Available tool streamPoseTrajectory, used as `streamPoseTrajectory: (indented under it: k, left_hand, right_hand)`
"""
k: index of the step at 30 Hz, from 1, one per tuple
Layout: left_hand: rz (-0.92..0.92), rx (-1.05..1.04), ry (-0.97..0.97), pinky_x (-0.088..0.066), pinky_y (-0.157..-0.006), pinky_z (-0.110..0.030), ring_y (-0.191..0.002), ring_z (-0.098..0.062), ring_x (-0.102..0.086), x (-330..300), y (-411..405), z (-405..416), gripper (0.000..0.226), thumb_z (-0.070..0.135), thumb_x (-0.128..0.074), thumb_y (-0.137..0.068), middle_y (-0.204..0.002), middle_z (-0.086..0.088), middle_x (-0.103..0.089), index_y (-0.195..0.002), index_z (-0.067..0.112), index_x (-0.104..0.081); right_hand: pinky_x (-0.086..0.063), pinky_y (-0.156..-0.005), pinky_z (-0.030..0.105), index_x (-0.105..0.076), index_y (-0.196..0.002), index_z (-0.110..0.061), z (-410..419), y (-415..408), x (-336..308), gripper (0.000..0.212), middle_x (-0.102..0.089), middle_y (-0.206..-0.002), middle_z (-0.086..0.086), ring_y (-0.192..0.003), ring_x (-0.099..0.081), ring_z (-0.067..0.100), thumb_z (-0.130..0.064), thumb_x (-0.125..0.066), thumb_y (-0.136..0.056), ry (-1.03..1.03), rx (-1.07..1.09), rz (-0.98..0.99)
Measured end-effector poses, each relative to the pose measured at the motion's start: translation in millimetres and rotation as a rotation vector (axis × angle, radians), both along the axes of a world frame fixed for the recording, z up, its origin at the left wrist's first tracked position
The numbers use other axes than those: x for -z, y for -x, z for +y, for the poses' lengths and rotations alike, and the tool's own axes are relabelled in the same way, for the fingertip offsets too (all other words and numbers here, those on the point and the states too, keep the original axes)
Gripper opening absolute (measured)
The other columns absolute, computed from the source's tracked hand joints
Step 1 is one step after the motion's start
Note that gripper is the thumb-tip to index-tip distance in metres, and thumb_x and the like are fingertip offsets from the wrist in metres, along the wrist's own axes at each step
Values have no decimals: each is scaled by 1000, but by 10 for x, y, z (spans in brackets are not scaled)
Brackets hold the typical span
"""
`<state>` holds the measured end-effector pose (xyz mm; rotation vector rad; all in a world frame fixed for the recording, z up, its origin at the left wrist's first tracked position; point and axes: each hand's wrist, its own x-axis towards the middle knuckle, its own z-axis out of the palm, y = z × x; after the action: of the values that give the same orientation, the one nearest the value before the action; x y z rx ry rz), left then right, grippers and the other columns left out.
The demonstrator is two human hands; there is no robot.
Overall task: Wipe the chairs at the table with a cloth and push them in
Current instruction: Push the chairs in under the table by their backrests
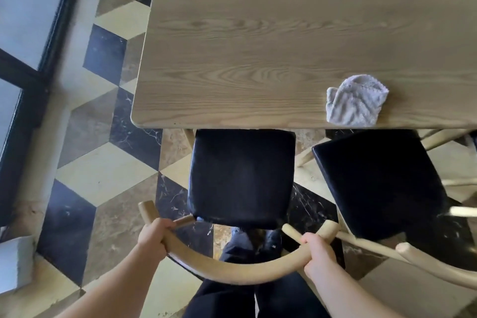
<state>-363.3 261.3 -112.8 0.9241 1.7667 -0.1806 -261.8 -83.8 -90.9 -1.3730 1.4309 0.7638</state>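
Gripping chair (241, 178) backrest w/ both hands, left hand (152, 236) & right hand (320, 253) fingers curled round rail; seat front faces table (258, 33); cloth (355, 100) on tabletop.

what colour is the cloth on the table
Pale grey-lilac cloth with a ribbed zigzag texture, seen in the head view.

The table (284, 46) is pale grey-brown wood with wavy grain lines. On it, near its front edge, lies a cloth (355, 100) of light lilac-grey with a zigzag texture. In front of the table, two chairs have black shiny seats (241, 178) (379, 183) and light beige wooden frames (232, 270). Around the table the floor (103, 170) shows cream, brown and black marble diamonds.
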Motion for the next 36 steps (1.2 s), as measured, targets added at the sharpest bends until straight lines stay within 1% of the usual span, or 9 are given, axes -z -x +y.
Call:
streamPoseTrajectory:
  k: [4, 9, 15, 24, 26, 28, 32, 34, 36]
  left_hand:
    - [-8, 17, -47, -50, -68, -46, -77, -33, -56, -31, -120, -2, 31, 1, -64, -64, -93, -20, -56, -91, 9, -51]
    - [-55, -18, -57, -47, -56, -36, -63, -27, -53, -49, -345, -80, 27, -1, -61, -64, -83, -16, -54, -86, 10, -50]
    - [-104, -56, -51, -51, -71, -47, -69, -32, -54, -40, -765, -159, 23, -5, -60, -72, -86, -18, -53, -84, 10, -47]
    - [-80, -48, -79, -48, -66, -38, -71, -26, -53, -46, -1255, -37, 25, -3, -64, -68, -87, -15, -54, -82, 13, -51]
    - [-90, -40, -86, -49, -63, -36, -70, -26, -54, -42, -1322, 25, 25, -2, -65, -67, -86, -15, -55, -83, 14, -52]
    - [-95, -25, -87, -47, -62, -35, -68, -26, -53, -20, -1371, 67, 26, 0, -65, -66, -85, -14, -55, -83, 13, -52]
    - [-84, -18, -80, -45, -60, -34, -68, -25, -52, 62, -1447, 88, 26, -1, -64, -65, -84, -13, -54, -85, 11, -53]
    - [-70, -29, -76, -45, -59, -33, -68, -25, -51, 109, -1479, 96, 26, 0, -64, -66, -85, -13, -53, -88, 9, -55]
    - [-51, -32, -73, -46, -61, -33, -70, -24, -52, 138, -1479, 99, 28, 1, -64, -69, -86, -13, -53, -94, 9, -56]
  right_hand:
    - [-49, -72, 40, -58, -120, -1, 48, -175, -103, 50, -63, -102, 16, -82, -60, 33, -2, -64, -71, 20, 23, -39]
    - [-47, -67, 39, -58, -117, 2, 39, -520, -140, 49, -65, -114, 22, -87, -61, 35, -4, -66, -70, 26, -15, -87]
    - [-50, -96, 51, -54, -126, -1, -38, -949, -74, 60, -62, -117, 22, -105, -62, 39, -8, -69, -68, 12, -42, -128]
    - [-49, -99, 54, -55, -122, -6, 35, -1403, 24, 61, -62, -118, 21, -105, -63, 39, -7, -70, -63, -24, -34, -177]
    - [-50, -94, 51, -54, -122, -6, 96, -1481, 30, 59, -61, -111, 18, -99, -62, 36, -5, -70, -65, -18, -33, -186]
    - [-49, -82, 45, -55, -120, -5, 142, -1547, 25, 55, -58, -99, 14, -88, -58, 32, -6, -69, -66, -7, -45, -181]
    - [-43, -72, 38, -57, -117, -5, 169, -1652, 68, 50, -61, -102, 16, -87, -58, 31, -10, -69, -69, -4, -72, -167]
    - [-36, -61, 34, -56, -112, -8, 179, -1728, 82, 44, -58, -95, 13, -80, -54, 28, -12, -69, -70, 20, -84, -159]
    - [-35, -60, 34, -54, -112, -10, 185, -1759, 106, 43, -56, -92, 12, -79, -53, 27, -13, -69, -72, 28, -88, -152]
